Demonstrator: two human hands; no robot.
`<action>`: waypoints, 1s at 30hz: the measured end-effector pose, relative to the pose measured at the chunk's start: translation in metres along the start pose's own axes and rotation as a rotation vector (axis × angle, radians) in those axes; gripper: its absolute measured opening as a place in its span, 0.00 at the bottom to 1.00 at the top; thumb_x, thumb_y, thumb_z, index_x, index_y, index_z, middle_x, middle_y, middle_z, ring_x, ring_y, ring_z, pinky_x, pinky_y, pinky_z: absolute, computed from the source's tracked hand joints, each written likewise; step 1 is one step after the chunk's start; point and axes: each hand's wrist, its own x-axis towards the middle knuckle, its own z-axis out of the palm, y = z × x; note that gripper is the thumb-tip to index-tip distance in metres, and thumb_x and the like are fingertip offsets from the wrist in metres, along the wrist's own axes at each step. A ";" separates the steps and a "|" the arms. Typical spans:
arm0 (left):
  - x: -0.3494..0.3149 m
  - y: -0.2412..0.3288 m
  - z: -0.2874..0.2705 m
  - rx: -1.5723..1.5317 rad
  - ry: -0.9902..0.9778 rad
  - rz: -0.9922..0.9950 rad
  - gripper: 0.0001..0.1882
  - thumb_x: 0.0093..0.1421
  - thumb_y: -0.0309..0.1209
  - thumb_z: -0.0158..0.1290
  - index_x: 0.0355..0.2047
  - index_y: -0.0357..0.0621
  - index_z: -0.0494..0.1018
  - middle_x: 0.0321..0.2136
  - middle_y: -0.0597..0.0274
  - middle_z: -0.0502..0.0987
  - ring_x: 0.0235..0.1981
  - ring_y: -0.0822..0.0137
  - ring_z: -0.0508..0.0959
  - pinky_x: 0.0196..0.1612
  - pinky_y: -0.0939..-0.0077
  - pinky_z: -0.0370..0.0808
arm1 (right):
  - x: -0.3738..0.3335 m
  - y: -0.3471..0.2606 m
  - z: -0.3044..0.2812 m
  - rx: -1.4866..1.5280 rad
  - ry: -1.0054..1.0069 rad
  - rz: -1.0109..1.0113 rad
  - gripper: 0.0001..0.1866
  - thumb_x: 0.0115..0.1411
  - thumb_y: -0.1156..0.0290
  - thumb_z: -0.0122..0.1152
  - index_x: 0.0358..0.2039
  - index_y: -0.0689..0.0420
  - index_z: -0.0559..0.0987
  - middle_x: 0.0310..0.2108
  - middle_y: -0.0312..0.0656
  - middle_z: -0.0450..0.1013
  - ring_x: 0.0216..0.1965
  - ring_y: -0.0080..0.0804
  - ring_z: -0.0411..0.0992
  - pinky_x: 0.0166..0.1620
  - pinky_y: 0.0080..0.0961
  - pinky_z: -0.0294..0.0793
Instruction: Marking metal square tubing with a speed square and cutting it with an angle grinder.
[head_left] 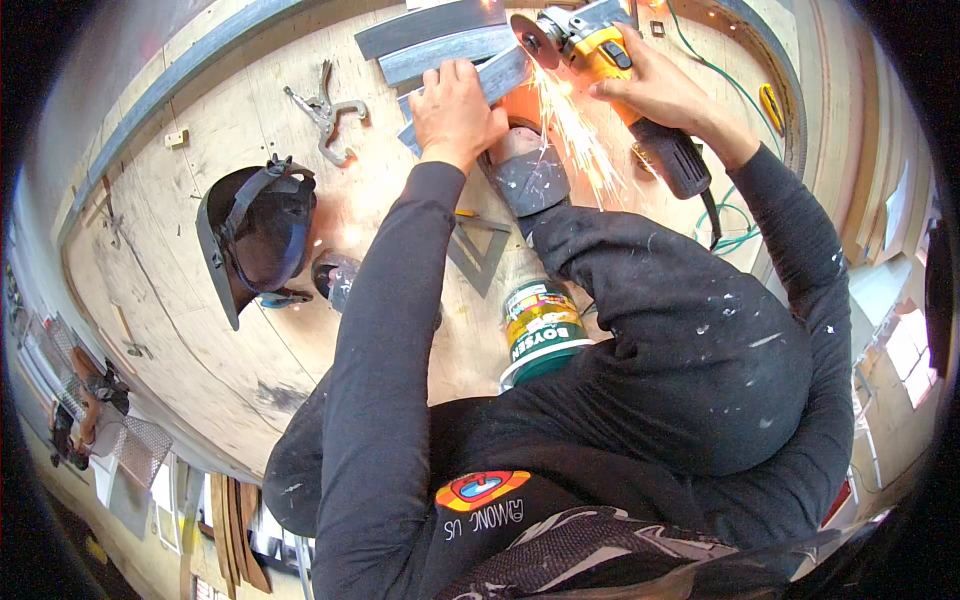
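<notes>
My right hand is wrapped around a yellow and black angle grinder. Its disc meets the end of a grey flat metal bar, and orange sparks spray down toward me. With curled fingers, my left hand grips that bar and holds it down. More flat metal bars lie side by side just beyond it. A paint-spattered shoe on my foot is close under the bar, beside the sparks.
On the plywood are a locking clamp, a dark welding helmet, a triangular square and a green paint pail. Curved metal strips border the surface. A green cable and a yellow cutter lie to the right.
</notes>
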 end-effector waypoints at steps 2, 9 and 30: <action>-0.003 -0.001 -0.002 -0.026 0.009 0.010 0.29 0.45 0.47 0.66 0.42 0.42 0.72 0.41 0.53 0.77 0.45 0.53 0.77 0.45 0.53 0.76 | -0.008 -0.005 0.000 0.165 0.042 0.080 0.45 0.56 0.54 0.70 0.68 0.56 0.60 0.44 0.47 0.76 0.41 0.34 0.77 0.45 0.28 0.77; -0.001 -0.001 -0.015 -0.202 -0.084 -0.038 0.29 0.44 0.39 0.68 0.42 0.40 0.69 0.41 0.47 0.74 0.46 0.48 0.74 0.47 0.54 0.74 | -0.022 0.000 -0.010 0.319 0.117 0.057 0.51 0.56 0.53 0.71 0.72 0.56 0.53 0.51 0.47 0.72 0.48 0.32 0.75 0.48 0.29 0.77; 0.009 -0.004 0.002 -0.048 0.002 -0.025 0.28 0.45 0.48 0.69 0.41 0.43 0.75 0.43 0.52 0.77 0.46 0.50 0.77 0.46 0.55 0.77 | -0.033 0.006 -0.009 0.037 -0.036 0.076 0.52 0.53 0.56 0.68 0.72 0.58 0.53 0.49 0.55 0.74 0.47 0.42 0.77 0.51 0.33 0.77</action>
